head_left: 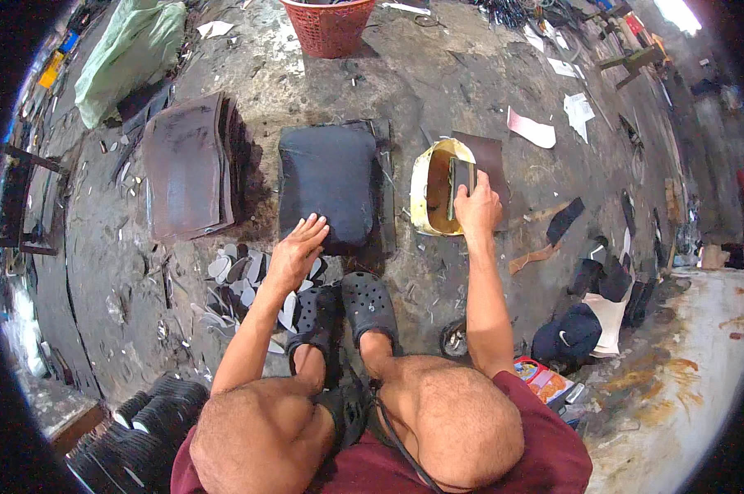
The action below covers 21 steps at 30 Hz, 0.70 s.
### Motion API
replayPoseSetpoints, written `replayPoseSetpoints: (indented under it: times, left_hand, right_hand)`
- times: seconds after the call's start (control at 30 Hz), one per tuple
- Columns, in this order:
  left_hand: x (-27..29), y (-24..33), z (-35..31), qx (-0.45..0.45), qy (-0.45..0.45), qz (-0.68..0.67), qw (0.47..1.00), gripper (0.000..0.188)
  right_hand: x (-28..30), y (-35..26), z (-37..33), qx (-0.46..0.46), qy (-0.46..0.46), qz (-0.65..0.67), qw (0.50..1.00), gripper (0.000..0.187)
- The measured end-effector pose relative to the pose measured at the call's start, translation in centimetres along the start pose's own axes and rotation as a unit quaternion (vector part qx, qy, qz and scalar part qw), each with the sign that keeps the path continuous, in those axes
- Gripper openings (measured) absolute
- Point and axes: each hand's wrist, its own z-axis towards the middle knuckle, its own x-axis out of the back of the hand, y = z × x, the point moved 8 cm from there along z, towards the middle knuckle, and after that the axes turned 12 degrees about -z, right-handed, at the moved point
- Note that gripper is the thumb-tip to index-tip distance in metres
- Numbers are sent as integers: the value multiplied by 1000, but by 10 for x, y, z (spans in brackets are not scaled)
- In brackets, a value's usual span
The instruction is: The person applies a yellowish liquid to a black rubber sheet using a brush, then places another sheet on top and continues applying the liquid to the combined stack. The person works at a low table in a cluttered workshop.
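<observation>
A smooth black sheet [326, 177] lies on a stack of dark sheets in front of me. My left hand [299, 251] rests on its near edge, fingers stretched out and holding nothing. To the right stands a cut-open yellowish tub [421, 189], its inside stained brown, with some amber residue at the bottom. Over the tub's right side, my right hand [479, 206] is closed around a flat dark tool [461, 179] with a straight, greenish edge dipping into the tub. The tool's exact kind cannot be made out.
Brown sheets [182, 169] are stacked on the left. Grey oval cut-outs [238, 276] lie by my shoes. A red basket [329, 29] stands ahead, a green bag [133, 58] far left. A dark cap [565, 333] and scraps lie right; black soles [141, 436] are piled lower left.
</observation>
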Motion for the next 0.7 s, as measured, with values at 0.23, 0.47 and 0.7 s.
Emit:
replayPoseSetpoints:
  times: [0.23,0.47,0.7]
  left_hand:
    - [1,0,5,-2,-17,-39,999,48]
    - [2,2,5,-5,-21,-49,999,47]
    - [1,11,1,-31,2,-3,1000,53]
  right_hand:
    - [-31,9,9,26,-47,11,998,48]
    - [23,96,18,104,29,191,976,53]
    - [59,78,-41,99,-208,-79,970,45]
